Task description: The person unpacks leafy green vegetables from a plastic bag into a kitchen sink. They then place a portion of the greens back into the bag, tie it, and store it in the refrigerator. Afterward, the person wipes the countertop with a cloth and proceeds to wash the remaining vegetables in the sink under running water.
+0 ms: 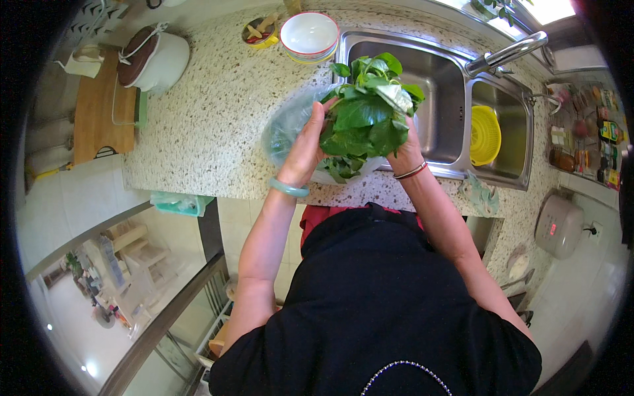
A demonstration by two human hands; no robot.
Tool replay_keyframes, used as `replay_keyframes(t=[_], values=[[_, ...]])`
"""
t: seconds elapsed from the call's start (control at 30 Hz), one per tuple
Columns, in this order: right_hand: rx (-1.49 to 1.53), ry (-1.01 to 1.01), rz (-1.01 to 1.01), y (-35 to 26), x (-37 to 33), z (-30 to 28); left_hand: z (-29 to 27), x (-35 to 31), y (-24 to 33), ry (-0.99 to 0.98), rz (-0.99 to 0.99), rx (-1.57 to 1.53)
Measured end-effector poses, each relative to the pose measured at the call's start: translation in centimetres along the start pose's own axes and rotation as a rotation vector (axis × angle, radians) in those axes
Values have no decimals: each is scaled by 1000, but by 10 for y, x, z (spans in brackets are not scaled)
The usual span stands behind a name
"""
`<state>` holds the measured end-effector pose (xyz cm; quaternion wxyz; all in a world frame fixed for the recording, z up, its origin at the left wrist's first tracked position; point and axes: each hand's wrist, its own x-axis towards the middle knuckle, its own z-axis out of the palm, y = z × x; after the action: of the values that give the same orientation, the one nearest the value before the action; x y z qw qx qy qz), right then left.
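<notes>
A big bunch of leafy greens (pixel 364 120) is held up between my hands, over the counter edge beside the sink. My left hand (pixel 309 144), with a pale green bangle at the wrist, supports the bunch from the left. On the other side my right hand (pixel 405 146), with red and light bands at the wrist, grips it, fingers mostly hidden by the leaves. A clear plastic bag (pixel 282 129) lies on the counter by my left hand, with something green showing through it. More leaves hang below the bunch, near the bag's whitish part.
A steel double sink (pixel 434 99) holds a yellow strainer basket (pixel 485 135) in its right basin, under a chrome faucet (pixel 508 54). Stacked bowls (pixel 309 34) and a yellow cup (pixel 260 33) stand behind. A cloth (pixel 481 195) hangs at the front edge; a white pot (pixel 162 63) sits left.
</notes>
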<state>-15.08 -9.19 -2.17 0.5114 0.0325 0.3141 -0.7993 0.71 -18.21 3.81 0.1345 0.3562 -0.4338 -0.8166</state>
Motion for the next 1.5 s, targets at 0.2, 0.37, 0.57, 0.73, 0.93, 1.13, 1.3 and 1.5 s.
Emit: replay_keyframes(t=[0.2,0.37,0.57,0.73,0.93,1.13,1.3,1.5], values=[[159,-87,26,-21,-12,17,18,4,19,-88,3,-138],[193,-55,-24,-57,-2,26,45,26,32,-174,39,-205],[79,-60,-215,-100,28,-24,93,60,20,-216,38,-238],[57,163,-219,-116,37,-76,138,80,-38,-150,92,-76],[175,459,-22,-71,42,-122,148,105,-116,156,236,357],[254,299,178,-23,72,-181,120,117,-129,252,117,391],[-13,398,348,-30,67,-187,112,91,-82,12,56,-161],[-459,590,308,-43,50,-173,86,66,-52,-5,137,-152]])
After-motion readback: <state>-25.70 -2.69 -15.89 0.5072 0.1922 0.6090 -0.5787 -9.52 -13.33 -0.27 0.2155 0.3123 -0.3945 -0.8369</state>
